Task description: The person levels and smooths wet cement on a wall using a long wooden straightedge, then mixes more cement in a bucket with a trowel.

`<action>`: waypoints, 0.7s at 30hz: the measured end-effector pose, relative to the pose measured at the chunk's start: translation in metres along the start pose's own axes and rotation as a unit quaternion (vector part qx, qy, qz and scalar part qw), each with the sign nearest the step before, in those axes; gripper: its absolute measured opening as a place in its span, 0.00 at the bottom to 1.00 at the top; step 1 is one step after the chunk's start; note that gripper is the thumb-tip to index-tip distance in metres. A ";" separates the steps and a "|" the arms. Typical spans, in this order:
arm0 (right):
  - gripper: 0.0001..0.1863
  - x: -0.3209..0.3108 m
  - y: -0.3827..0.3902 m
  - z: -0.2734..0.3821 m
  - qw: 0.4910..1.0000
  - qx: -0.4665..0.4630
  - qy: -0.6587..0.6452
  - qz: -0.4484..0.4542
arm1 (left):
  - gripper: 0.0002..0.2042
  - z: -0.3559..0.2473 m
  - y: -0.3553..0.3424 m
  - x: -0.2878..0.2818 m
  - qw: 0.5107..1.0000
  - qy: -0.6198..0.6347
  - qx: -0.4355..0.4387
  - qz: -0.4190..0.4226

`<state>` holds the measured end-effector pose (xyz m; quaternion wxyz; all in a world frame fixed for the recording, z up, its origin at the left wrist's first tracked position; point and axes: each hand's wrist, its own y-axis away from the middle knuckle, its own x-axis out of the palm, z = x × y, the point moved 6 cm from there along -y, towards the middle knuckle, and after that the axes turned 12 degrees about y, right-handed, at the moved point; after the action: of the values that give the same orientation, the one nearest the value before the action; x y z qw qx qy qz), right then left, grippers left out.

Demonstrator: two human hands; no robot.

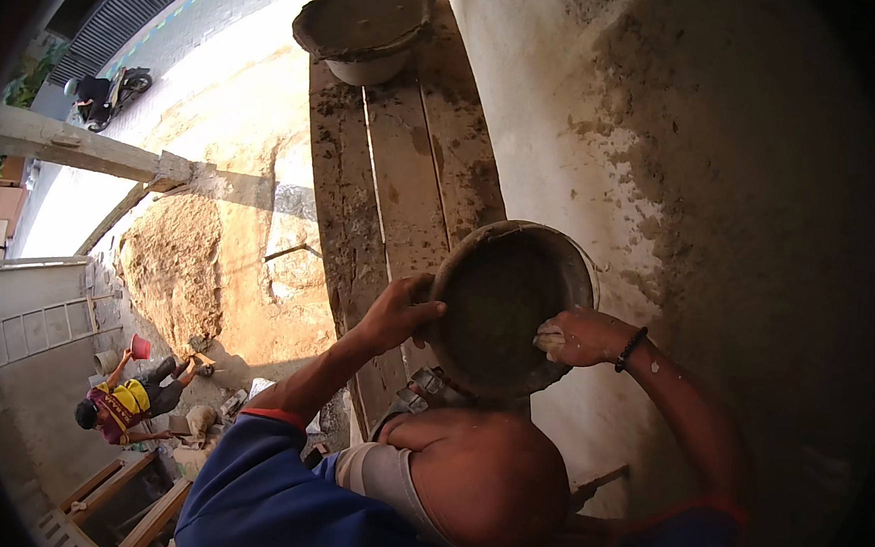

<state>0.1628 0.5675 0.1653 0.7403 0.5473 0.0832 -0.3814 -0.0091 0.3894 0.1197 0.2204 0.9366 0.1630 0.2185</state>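
Note:
A round bucket (pixel 501 302) smeared with grey mortar is tilted toward me above the planks, its dark inside showing. My left hand (pixel 403 314) grips its left rim, thumb at the inner edge and fingers outside. My right hand (pixel 592 337), with a dark bead bracelet on the wrist, is at the right inner side of the bucket. Its fingers close round a small pale yellowish thing (pixel 551 340), mostly hidden, whose kind I cannot make out. Farther along the planks stands a pan of wet grey mortar (pixel 361 18) on a white tub.
Rough wooden planks (pixel 403 181) spattered with mortar run away from me, high above the ground. A partly plastered wall (pixel 682 208) rises close on the right. Below left, a person (pixel 129 400) holds a red bucket near a sand pile (pixel 173 262). A wooden beam (pixel 75 141) juts in.

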 end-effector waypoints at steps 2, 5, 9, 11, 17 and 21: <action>0.18 0.017 0.006 -0.007 0.995 0.018 -0.086 -0.048 | 0.22 -0.001 -0.005 0.006 1.000 -0.008 -0.009 0.014; 0.23 0.025 0.026 -0.012 0.978 0.005 -0.176 -0.111 | 0.23 0.000 -0.009 0.010 1.000 0.010 -0.011 0.006; 0.25 0.030 0.056 -0.009 0.965 -0.004 -0.170 -0.200 | 0.18 0.005 -0.011 0.005 1.000 -0.011 0.016 0.007; 0.25 0.025 0.072 -0.007 0.942 0.006 -0.174 -0.288 | 0.17 0.005 -0.008 0.004 1.000 0.007 0.002 0.010; 0.22 -0.018 0.112 0.023 0.940 0.160 0.125 -0.275 | 0.17 0.001 -0.007 0.009 0.999 0.032 0.000 0.008; 0.19 -0.009 0.093 0.026 0.913 0.150 0.216 -0.311 | 0.17 0.001 -0.007 0.010 1.000 0.013 -0.006 0.008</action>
<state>0.2098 0.5592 0.2493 0.4574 0.6672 0.3490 -0.4731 -0.0017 0.3989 0.1185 0.2223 0.9336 0.1566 0.2336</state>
